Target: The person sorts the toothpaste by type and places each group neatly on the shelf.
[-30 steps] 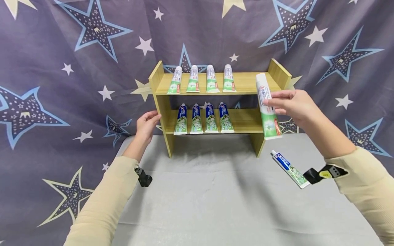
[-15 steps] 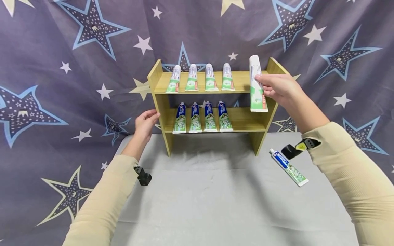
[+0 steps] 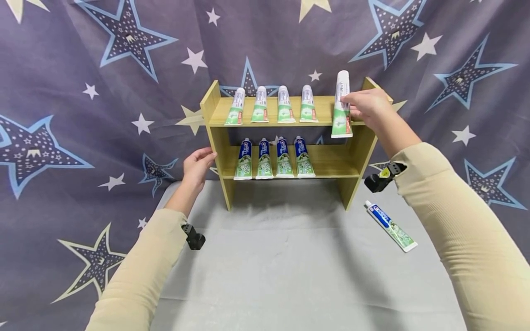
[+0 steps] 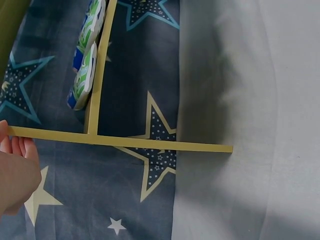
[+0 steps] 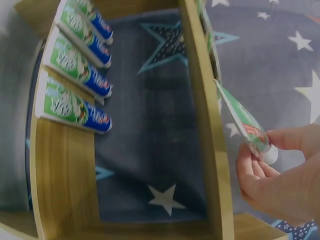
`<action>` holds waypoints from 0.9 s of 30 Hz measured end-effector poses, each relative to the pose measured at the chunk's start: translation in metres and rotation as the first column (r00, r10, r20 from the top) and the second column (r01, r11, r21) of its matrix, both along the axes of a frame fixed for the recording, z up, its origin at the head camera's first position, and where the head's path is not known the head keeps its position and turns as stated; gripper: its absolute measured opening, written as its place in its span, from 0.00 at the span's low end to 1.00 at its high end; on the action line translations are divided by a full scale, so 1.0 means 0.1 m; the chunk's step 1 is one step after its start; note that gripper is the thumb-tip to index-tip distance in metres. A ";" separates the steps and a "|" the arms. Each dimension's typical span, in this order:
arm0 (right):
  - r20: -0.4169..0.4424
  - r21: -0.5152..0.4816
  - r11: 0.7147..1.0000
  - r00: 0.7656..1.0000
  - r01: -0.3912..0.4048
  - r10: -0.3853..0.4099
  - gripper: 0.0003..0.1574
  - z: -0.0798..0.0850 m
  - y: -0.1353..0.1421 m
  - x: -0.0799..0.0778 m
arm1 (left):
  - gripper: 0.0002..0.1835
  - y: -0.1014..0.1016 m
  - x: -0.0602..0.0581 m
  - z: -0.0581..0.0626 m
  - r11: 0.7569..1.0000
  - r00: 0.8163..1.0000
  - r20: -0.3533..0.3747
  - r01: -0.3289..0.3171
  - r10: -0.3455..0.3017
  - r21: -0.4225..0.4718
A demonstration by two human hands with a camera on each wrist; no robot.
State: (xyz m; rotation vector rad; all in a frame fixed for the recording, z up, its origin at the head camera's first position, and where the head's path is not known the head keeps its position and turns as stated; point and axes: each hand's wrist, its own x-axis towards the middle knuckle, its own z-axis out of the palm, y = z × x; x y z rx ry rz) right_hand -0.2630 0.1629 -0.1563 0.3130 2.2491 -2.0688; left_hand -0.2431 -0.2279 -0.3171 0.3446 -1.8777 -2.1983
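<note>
My right hand (image 3: 368,105) pinches a white-and-green toothpaste tube (image 3: 342,120) between thumb and fingers, cap upward, at the right end of the upper shelf. In the right wrist view this tube (image 5: 244,121) is tilted, its flat end close to the shelf board; I cannot tell whether they touch. My left hand (image 3: 197,168) grips the front edge of the wooden rack's (image 3: 219,156) left side panel, and the left wrist view shows the thumb and fingers on either side of that panel (image 4: 160,145). Several matching green-and-white tubes (image 3: 285,108) lean in a row on the upper shelf.
Several blue-and-green toothpaste tubes (image 3: 283,158) line the lower shelf, left and centre. Another blue-and-green tube (image 3: 391,226) lies on the grey tablecloth (image 3: 273,266), right of the rack. A star-patterned curtain (image 3: 165,110) hangs behind.
My right hand has raised the white-and-green tube and carried it left, from in front of the rack's right side to the upper shelf. The left hand stays on the panel.
</note>
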 end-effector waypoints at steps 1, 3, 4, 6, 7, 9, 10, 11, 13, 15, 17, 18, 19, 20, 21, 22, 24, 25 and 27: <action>-0.006 0.034 0.999 1.000 0.011 -0.011 0.37 -0.01 0.00 -0.02 | 0.06 0.00 0.00 -0.01 1.000 1.000 0.003 -0.001 0.001 0.000; -0.015 0.132 0.991 0.999 0.032 -0.030 0.35 -0.03 0.00 -0.05 | 0.07 0.00 0.00 -0.02 1.000 1.000 0.012 -0.002 0.002 -0.012; -0.015 0.181 0.982 0.999 0.044 -0.042 0.34 -0.04 0.00 -0.07 | 0.07 0.00 0.00 -0.02 1.000 1.000 0.015 -0.001 0.002 -0.009; -0.014 0.265 0.962 0.998 0.061 -0.060 0.33 -0.05 0.00 -0.10 | 0.07 0.01 0.00 -0.03 1.000 1.000 0.018 -0.005 0.005 -0.008; -0.011 0.303 0.951 0.998 0.067 -0.067 0.32 -0.05 0.00 -0.12 | 0.07 0.01 0.00 -0.03 1.000 1.000 0.018 -0.008 0.008 -0.011; -0.013 0.347 0.935 0.997 0.074 -0.074 0.33 -0.06 -0.01 -0.15 | 0.07 0.01 -0.01 -0.03 1.000 1.000 0.010 -0.009 0.009 -0.005; -0.011 0.356 0.932 0.997 0.073 -0.074 0.33 -0.07 -0.01 -0.16 | 0.07 0.01 -0.01 -0.03 1.000 1.000 0.007 -0.010 0.010 -0.001; -0.009 0.361 0.930 0.997 0.070 -0.072 0.33 -0.08 -0.01 -0.17 | 0.07 0.01 -0.01 -0.03 1.000 1.000 0.006 -0.010 0.010 0.002; -0.013 0.390 0.919 0.998 0.062 -0.062 0.34 -0.10 -0.01 -0.18 | 0.07 0.01 -0.02 -0.02 1.000 1.000 0.006 -0.007 0.007 0.006; -0.021 0.428 0.903 0.999 0.042 -0.037 0.35 -0.10 0.00 -0.17 | 0.07 0.01 -0.01 -0.01 1.000 1.000 0.010 -0.002 0.002 0.012; -0.038 0.500 0.866 0.999 0.021 -0.002 0.36 -0.09 0.01 -0.16 | 0.08 0.00 -0.01 0.00 1.000 1.000 0.012 0.005 -0.005 0.014; -0.046 0.544 0.839 0.999 0.011 0.016 0.37 -0.09 0.02 -0.15 | 0.08 0.00 -0.01 0.00 1.000 1.000 0.008 0.004 -0.004 0.012; -0.051 0.584 0.812 0.998 0.002 0.035 0.37 -0.08 0.02 -0.15 | 0.08 0.00 -0.01 0.00 1.000 1.000 0.004 0.004 -0.004 0.012; -0.054 0.622 0.783 0.997 -0.008 0.053 0.38 -0.08 0.02 -0.14 | 0.08 0.00 -0.01 0.00 1.000 1.000 0.000 0.002 -0.002 0.015; -0.056 0.656 0.755 0.996 -0.015 0.068 0.38 -0.07 0.02 -0.14 | 0.08 0.00 -0.01 0.00 1.000 1.000 -0.004 0.001 -0.001 0.014; -0.054 0.674 0.738 0.996 -0.019 0.076 0.38 -0.08 0.02 -0.14 | 0.07 0.00 -0.01 0.00 1.000 1.000 -0.007 -0.004 0.004 0.013; -0.049 0.687 0.727 0.996 -0.024 0.079 0.38 -0.09 0.03 -0.14 | 0.07 0.00 -0.01 0.00 1.000 1.000 -0.006 -0.008 0.008 0.011; -0.056 0.692 0.722 0.996 -0.014 0.073 0.37 -0.10 0.03 -0.14 | 0.07 0.00 -0.01 0.00 1.000 1.000 -0.004 -0.008 0.008 0.010; -0.076 0.693 0.721 0.995 0.010 0.059 0.36 -0.13 0.03 -0.15 | 0.07 0.00 -0.02 -0.01 1.000 1.000 0.001 -0.010 0.010 0.011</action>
